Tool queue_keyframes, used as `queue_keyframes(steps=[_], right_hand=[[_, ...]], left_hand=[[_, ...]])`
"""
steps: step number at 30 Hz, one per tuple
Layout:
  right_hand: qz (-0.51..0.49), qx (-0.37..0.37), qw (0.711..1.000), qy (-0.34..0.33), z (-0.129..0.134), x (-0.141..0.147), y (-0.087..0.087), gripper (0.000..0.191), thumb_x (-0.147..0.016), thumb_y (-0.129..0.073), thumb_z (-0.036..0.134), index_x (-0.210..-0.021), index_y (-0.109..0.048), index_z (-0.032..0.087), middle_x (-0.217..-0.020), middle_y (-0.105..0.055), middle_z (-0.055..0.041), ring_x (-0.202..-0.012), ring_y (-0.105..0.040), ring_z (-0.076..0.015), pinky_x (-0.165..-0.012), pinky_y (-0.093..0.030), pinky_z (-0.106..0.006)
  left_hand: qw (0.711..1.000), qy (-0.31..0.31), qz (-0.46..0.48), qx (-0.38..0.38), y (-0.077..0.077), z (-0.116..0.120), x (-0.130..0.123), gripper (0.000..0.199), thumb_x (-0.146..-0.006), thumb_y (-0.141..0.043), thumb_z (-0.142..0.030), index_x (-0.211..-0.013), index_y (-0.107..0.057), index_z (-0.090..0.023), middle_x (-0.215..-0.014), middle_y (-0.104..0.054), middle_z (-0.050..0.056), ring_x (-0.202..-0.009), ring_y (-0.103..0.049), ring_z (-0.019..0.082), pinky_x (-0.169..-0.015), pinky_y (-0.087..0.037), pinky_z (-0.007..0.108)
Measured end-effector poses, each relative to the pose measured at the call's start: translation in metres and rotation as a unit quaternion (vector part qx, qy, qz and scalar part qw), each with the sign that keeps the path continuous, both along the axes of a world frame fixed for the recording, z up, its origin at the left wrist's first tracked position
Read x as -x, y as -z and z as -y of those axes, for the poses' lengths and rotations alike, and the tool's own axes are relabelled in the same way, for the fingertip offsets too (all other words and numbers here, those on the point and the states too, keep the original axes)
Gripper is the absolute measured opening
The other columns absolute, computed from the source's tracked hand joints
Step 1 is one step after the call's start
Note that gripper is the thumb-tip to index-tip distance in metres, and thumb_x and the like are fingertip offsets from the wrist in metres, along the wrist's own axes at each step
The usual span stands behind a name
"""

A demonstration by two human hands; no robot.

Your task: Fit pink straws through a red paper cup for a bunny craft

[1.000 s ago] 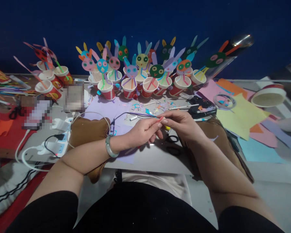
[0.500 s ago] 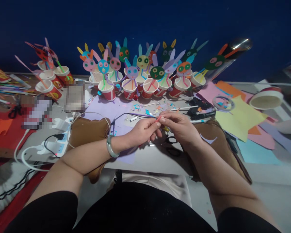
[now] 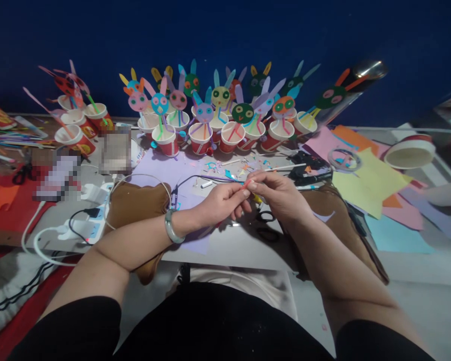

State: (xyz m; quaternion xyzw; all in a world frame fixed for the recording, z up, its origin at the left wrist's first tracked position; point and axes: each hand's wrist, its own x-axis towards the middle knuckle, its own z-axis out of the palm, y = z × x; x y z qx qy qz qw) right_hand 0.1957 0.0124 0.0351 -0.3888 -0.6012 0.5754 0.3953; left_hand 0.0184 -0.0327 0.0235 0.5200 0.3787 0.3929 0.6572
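Observation:
Fingertips of both hands meet over the middle of the table around a small red piece [image 3: 247, 182], mostly hidden by the fingers; its kind is unclear. My left hand [image 3: 222, 203], below a pale bangle [image 3: 173, 226], pinches it from the left. From the right, my right hand [image 3: 280, 198] grips it between thumb and forefinger. Black-handled scissors [image 3: 265, 216] lie beneath my right hand, partly covered. Behind the hands, paper scraps [image 3: 229, 174] are scattered on a purple sheet [image 3: 150, 168].
Several red paper cups [image 3: 233, 142] holding paper rabbit heads [image 3: 242, 113] line the back against a blue wall. Brown cloth pieces [image 3: 137, 205] lie on either side. Left are a power strip [image 3: 93, 228] and cables; right are coloured sheets [image 3: 372, 183] and a tipped cup [image 3: 411, 153].
The view has shifted very slightly. Both hands keep almost the same pose, still pinching the small red piece.

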Motion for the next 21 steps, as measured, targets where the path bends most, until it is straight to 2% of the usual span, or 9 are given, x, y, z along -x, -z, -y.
queue_keyframes(steps=[6, 10, 21], right_hand=[[0.024, -0.003, 1.0, 0.005, 0.002, -0.0003, -0.0023, 0.037, -0.072, -0.089, 0.059, -0.075, -0.077, 0.023, -0.085, -0.072, -0.0031, -0.077, -0.063, -0.0167, -0.071, -0.053, -0.032], [0.015, 0.0, 1.0, -0.001, 0.0023, -0.0003, -0.0025, 0.038, -0.072, -0.089, 0.057, -0.07, -0.074, 0.022, -0.085, -0.07, -0.003, -0.076, -0.062, -0.016, -0.071, -0.052, -0.032], [0.019, -0.007, 0.999, 0.024, -0.0029, -0.0007, -0.0004, 0.041, -0.067, -0.091, 0.06, -0.067, -0.074, 0.023, -0.079, -0.071, -0.0019, -0.078, -0.06, -0.0168, -0.075, -0.049, -0.032]], left_hand=[[1.0, -0.003, 0.008, -0.005, 0.0011, 0.0002, 0.0001, 0.04, -0.101, -0.059, -0.05, -0.089, -0.063, -0.012, -0.072, -0.068, 0.002, -0.052, -0.059, 0.005, -0.049, -0.05, 0.016], [1.0, -0.002, 0.001, -0.016, 0.001, 0.0014, 0.0006, 0.042, -0.1, -0.06, -0.051, -0.087, -0.064, -0.012, -0.07, -0.069, 0.002, -0.051, -0.059, 0.006, -0.049, -0.05, 0.017], [0.999, 0.003, 0.035, 0.029, 0.0044, -0.0021, 0.0002, 0.037, -0.098, -0.065, -0.047, -0.086, -0.06, -0.012, -0.074, -0.071, 0.002, -0.051, -0.06, 0.004, -0.049, -0.052, 0.015]])
